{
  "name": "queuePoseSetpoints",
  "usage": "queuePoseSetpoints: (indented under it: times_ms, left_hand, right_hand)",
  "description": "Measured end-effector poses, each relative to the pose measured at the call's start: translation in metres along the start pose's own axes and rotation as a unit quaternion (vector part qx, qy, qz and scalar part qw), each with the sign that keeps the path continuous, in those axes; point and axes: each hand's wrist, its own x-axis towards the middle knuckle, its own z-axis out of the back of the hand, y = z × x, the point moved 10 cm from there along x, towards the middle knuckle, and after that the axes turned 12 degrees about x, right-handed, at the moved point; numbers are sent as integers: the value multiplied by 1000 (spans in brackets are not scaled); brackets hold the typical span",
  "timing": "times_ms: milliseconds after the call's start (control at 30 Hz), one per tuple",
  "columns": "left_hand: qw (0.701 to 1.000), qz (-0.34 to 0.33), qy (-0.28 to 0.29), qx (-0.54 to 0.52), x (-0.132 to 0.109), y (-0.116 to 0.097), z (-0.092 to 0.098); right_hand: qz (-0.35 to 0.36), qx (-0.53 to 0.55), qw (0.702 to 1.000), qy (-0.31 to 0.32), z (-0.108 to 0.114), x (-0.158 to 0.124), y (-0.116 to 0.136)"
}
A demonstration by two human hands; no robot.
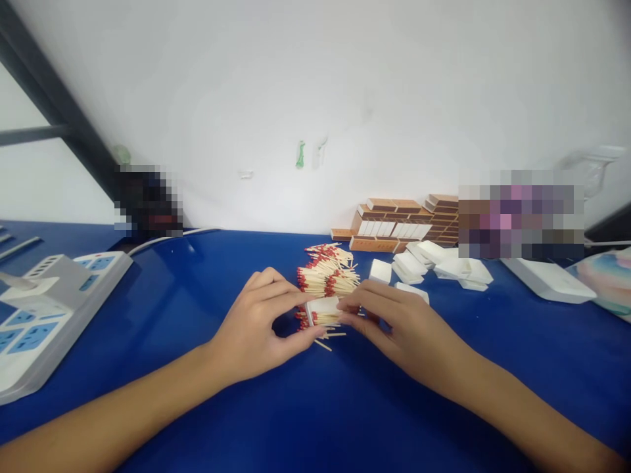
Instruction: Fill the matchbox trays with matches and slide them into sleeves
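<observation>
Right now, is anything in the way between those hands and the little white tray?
Nothing visible: the left hand is at the left end of the tray, the right hand at its right end. Loose matches lie beyond and beside it, none visibly blocking either hand.

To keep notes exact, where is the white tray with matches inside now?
In the head view, the white tray is below centre, between the left hand and the right hand, at the front of the match pile.

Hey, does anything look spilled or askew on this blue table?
Yes: a few loose pale wooden matchsticks lie askew at the near edge of the red-tipped wooden matchstick pile, straying from its mostly aligned sticks.
</observation>
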Motion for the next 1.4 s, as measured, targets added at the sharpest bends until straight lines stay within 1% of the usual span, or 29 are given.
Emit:
queuePoseSetpoints:
  times_ms: [67, 200, 400, 567, 667, 767, 833, 1000, 1200, 1300, 1400]
  left_hand:
    - [1000, 2, 1, -6, -1, -1, 0]
    - [1000, -22, -5, -10, -3, -7, 3]
    - [1000, -18, -3, 0, -3, -5, 3]
    - [1000, -17, 3, -11, -2, -4, 1]
    - [999, -42, 6, -16, -3, -9, 0]
    - [998, -56, 5, -18, -4, -12, 0]
    - [998, -54, 4, -17, -4, -12, 0]
    - [999, -43, 10, -15, -3, -10, -1]
    - [999, -51, 0, -18, -4, -12, 1]
    - [999, -43, 5, -17, -3, -10, 0]
    - [1000, -20, 15, -15, -3, -5, -2]
  right_hand:
    - [-7, 17, 1000, -3, -2, 1, 0]
    - [-13, 36, 999, 9, -8, 1, 2]
    - [-32, 41, 999, 14, -6, 1, 1]
    - [-11, 45, 999, -2, -5, 0, 6]
    - [5, 42, 999, 6, -9, -1, 11]
    - [-1, 59, 998, 19, -11, 0, 12]
    - [-12, 81, 996, 26, -12, 0, 11]
    - [-35, 105, 994, 15, -8, 0, 9]
    - [-55, 111, 992, 39, -13, 0, 8]
    - [-45, 106, 993, 30, -11, 0, 10]
    - [-32, 68, 997, 0, 0, 1, 6]
